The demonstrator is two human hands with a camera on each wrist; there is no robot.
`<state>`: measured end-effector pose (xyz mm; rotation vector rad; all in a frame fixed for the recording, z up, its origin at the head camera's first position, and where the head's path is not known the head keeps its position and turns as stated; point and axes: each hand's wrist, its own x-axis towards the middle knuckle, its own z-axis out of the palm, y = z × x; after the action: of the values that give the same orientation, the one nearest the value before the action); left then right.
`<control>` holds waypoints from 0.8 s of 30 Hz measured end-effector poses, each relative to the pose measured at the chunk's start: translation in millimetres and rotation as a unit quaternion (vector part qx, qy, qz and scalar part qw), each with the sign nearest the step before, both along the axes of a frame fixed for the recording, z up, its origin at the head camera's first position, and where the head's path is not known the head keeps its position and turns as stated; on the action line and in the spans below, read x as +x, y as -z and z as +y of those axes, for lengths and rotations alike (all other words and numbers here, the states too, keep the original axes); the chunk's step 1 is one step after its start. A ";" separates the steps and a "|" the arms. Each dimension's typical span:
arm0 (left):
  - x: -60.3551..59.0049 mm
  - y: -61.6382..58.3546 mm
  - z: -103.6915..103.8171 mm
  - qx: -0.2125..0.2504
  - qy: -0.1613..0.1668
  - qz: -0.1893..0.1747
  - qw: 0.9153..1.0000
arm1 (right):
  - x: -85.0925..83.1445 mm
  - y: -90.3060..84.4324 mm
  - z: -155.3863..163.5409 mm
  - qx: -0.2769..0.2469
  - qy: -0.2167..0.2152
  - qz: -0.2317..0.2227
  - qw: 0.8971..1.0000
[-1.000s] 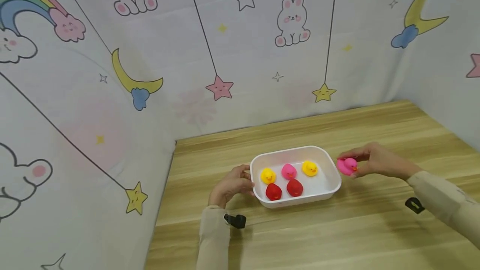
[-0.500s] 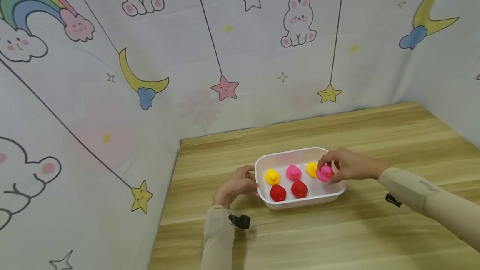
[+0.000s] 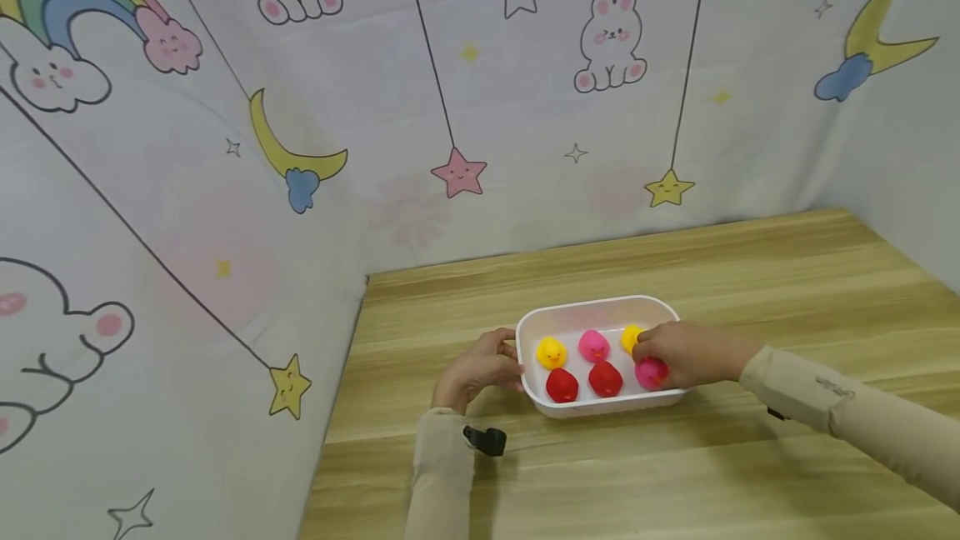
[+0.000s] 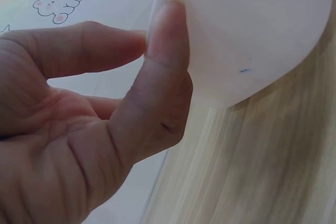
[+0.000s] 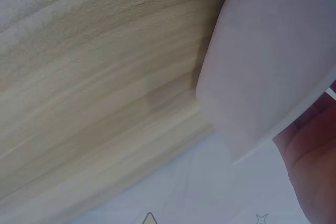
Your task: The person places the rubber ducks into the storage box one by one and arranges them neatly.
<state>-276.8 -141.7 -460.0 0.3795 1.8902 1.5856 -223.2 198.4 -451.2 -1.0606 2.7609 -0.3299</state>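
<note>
I see the left hand [image 3: 480, 367] at the left end of the white tub [image 3: 600, 307], thumb and fingers pinching its rim; the left wrist view shows the thumb [image 4: 157, 93] flat on the tub's outer wall [image 4: 252, 30] with a finger over the lip. Tub sits on the wooden table [image 3: 750, 273], near the middle, well off the printed backdrop [image 3: 465, 90].

Inside, left to right: back row a yellow duck [image 3: 551, 352], a pink duck [image 3: 593, 345], then a second yellow duck [image 3: 628, 337] half hidden by fingers. Front row two red ducks [image 3: 562, 386] [image 3: 604, 378] side by side, then the pink duck in hand [image 3: 651, 372] at the front right corner, down in the tub; whether it touches the bottom I can't tell.

Right hand [image 3: 678, 354] reaches over the tub's right rim, fingers curled round that pink duck from above. Right wrist view gives only the tub's outer corner [image 5: 262, 72], table grain and a bit of palm [image 5: 315, 161]; the duck is out of sight there.
</note>
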 end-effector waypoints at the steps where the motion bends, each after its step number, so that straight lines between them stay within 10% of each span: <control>1: 0.2 0.0 0.4 0.000 -0.001 -0.002 1.000 | -0.1 1.2 0.6 0.004 0.001 0.007 1.000; 24: 4.7 -1.4 2.2 -0.030 -0.014 0.040 0.999 | 4.6 -9.1 4.8 -0.039 0.061 -0.030 0.997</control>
<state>-272.1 -139.5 -458.6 0.3973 2.0077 1.5479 -218.6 203.3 -442.1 -0.8836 2.7859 -0.4806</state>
